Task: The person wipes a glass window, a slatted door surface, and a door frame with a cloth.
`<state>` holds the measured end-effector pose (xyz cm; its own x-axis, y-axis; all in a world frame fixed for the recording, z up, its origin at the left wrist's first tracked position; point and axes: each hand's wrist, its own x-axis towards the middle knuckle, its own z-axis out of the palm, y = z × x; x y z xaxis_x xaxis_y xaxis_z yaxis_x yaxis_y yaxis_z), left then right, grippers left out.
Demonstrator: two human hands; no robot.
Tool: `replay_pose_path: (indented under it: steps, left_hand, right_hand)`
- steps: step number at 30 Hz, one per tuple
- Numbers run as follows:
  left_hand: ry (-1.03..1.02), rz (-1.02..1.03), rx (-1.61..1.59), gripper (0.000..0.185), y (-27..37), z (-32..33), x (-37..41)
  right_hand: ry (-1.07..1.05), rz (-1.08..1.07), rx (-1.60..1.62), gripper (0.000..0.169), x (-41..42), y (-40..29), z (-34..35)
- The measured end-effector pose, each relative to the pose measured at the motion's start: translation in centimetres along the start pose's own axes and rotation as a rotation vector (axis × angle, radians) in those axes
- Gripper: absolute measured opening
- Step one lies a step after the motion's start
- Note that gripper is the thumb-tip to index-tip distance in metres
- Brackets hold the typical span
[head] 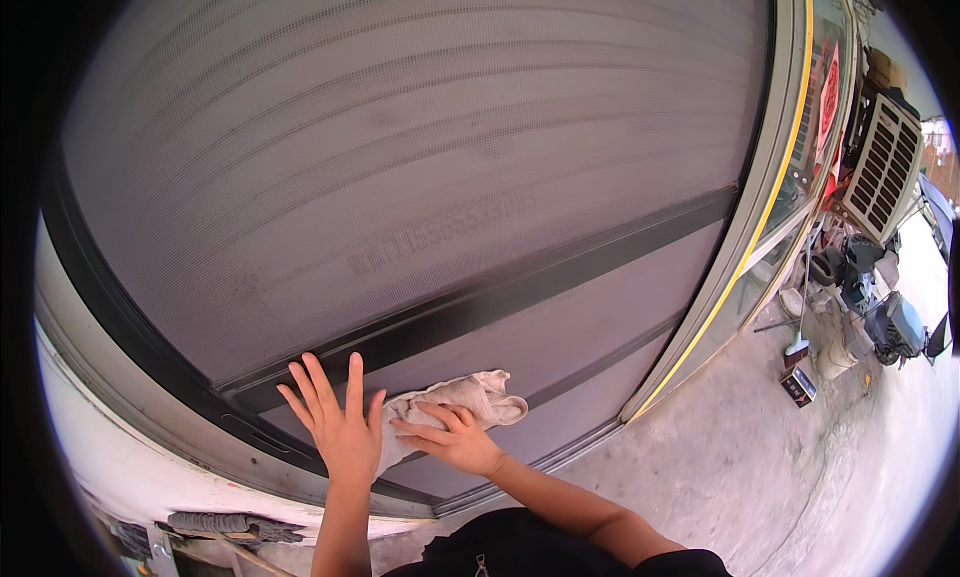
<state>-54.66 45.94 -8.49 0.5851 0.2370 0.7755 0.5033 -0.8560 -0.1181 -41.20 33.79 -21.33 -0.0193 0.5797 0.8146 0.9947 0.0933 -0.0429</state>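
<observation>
A large window or door screen of mesh (450, 149) in a dark frame fills most of the view, crossed by a wide dark rail (525, 288) and a thinner one lower down. My left hand (341, 427), fingers spread, rests near the left end of the wide rail and holds nothing. To its right, my right hand (454, 438) presses a crumpled pale cloth (487, 397) against the lower panel. Part of the cloth hangs down behind my left hand.
A concrete floor (675, 457) runs along the right. On it stand a broom (798, 344), a small dark box (798, 386), a bucket (834, 358) and piled items, below a slatted metal unit (883, 168). A grey mop head (225, 526) lies at lower left.
</observation>
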Motion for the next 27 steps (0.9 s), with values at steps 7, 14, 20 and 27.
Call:
replay_pose_path:
  steps: [7, 14, 20, 27]
  left_hand:
    - [-0.011, 0.002, 0.014, 0.07, 0.5, -0.1, 0.0]
    - [-0.017, -0.003, 0.067, 0.07, 0.3, 0.5, -0.2]
    - [-0.019, -0.006, 0.069, 0.071, 0.2, 0.9, -0.3]
    - [-0.03, -0.004, 0.039, 0.074, -0.1, 0.5, -0.6]
  right_hand:
    - [0.134, 0.068, -0.152, 0.028, -0.7, 5.0, -4.6]
    - [0.372, 0.348, -0.355, 0.024, -1.4, 10.7, -9.7]
    - [0.797, 0.844, -0.113, 0.049, -2.2, 15.8, -13.1]
    - [1.137, 1.075, 0.527, 0.052, -3.2, 20.4, -15.9]
